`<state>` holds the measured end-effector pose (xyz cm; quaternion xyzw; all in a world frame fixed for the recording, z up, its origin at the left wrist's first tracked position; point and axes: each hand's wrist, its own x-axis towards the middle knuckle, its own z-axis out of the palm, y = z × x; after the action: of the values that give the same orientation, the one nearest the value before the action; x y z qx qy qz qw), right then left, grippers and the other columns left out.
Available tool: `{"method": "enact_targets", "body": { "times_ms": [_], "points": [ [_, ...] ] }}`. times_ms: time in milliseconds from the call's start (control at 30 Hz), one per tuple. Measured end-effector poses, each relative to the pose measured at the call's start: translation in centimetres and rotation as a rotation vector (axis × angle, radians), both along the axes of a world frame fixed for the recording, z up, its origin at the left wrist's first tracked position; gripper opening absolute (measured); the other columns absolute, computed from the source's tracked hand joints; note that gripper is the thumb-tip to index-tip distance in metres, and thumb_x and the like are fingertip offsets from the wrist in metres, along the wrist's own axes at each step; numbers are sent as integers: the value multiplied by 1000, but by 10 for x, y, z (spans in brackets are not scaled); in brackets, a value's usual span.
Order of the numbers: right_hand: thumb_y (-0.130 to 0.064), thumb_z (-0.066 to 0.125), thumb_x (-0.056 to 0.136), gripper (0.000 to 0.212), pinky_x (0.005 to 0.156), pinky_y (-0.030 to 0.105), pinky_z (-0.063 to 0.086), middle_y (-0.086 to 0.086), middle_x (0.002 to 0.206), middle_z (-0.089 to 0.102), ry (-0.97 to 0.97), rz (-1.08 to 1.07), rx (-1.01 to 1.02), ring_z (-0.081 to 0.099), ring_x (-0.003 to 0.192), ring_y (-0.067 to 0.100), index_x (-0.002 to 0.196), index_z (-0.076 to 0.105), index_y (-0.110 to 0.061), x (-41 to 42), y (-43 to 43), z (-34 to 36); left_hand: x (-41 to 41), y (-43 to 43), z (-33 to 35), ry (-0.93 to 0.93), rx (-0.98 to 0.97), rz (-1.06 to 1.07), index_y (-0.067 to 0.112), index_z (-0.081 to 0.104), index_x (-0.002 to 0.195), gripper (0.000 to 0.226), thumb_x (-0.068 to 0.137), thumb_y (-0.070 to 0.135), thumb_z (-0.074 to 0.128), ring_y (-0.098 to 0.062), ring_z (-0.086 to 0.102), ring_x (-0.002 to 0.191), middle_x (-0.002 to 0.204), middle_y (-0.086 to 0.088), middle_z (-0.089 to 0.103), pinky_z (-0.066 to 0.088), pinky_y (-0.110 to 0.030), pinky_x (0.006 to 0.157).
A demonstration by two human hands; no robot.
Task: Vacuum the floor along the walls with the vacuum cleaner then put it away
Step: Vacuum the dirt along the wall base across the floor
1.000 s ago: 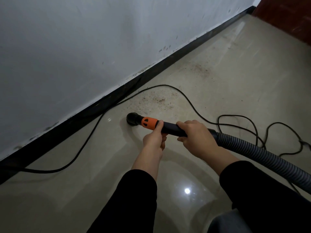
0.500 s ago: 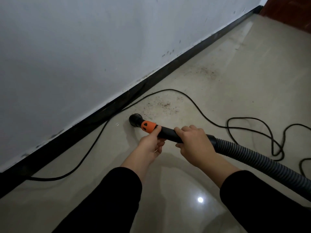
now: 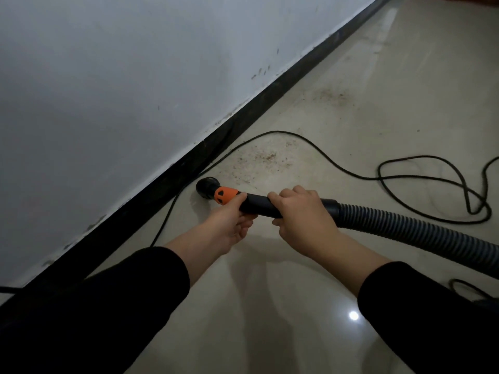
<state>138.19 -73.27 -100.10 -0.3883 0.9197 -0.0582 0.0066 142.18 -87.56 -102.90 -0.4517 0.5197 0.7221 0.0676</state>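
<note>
The vacuum's black wand [image 3: 256, 205] has an orange collar [image 3: 225, 195] and a round black nozzle [image 3: 206, 187] that sits on the beige floor close to the black skirting board [image 3: 172, 174]. My left hand [image 3: 229, 220] grips the wand just behind the orange collar. My right hand [image 3: 302, 214] grips the wand further back, where the grey ribbed hose [image 3: 410, 230] joins it. The hose runs off to the lower right. Brown dirt specks [image 3: 264, 156] lie on the floor just beyond the nozzle, and a fainter patch [image 3: 329, 97] lies further along the wall.
A black power cord [image 3: 337, 166] snakes from the skirting across the floor and loops at the right [image 3: 432, 184]. The white wall [image 3: 135, 76] fills the left. A light glare spot [image 3: 353, 315] shows on the glossy tiles near me.
The nozzle has slid left, closer to the skirting board, over the cord. Both hands kept their grip on the wand. The camera has moved nearer the wall.
</note>
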Motion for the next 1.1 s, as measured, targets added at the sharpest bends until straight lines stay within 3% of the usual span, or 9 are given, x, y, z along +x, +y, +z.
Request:
{"method": "enact_targets", "body": {
  "times_ms": [167, 767, 1100],
  "points": [
    [-20, 56, 91, 32, 88, 35, 32, 2, 113, 57, 18, -8, -4, 46, 106, 23, 123, 48, -18, 8, -13, 4, 6, -10, 4, 9, -34, 1, 9, 62, 82, 38, 97, 43, 53, -9, 57, 66, 74, -2, 68, 44, -17, 54],
    [-19, 50, 94, 34, 89, 37, 32, 6, 117, 56, 106, -99, 64, 46, 109, 26, 127, 44, -14, 11, -28, -6, -8, -21, -12, 71, -60, -35, 9, 68, 103, 39, 93, 45, 57, -9, 58, 68, 82, -1, 73, 44, -19, 56],
    [-19, 51, 93, 31, 88, 37, 33, 6, 115, 57, 106, -127, 84, 46, 107, 26, 124, 47, -14, 13, -12, 0, -10, -4, -12, 85, -55, -69, 9, 68, 99, 38, 94, 44, 55, -8, 57, 68, 81, 0, 72, 44, -20, 60]
  ]
}}
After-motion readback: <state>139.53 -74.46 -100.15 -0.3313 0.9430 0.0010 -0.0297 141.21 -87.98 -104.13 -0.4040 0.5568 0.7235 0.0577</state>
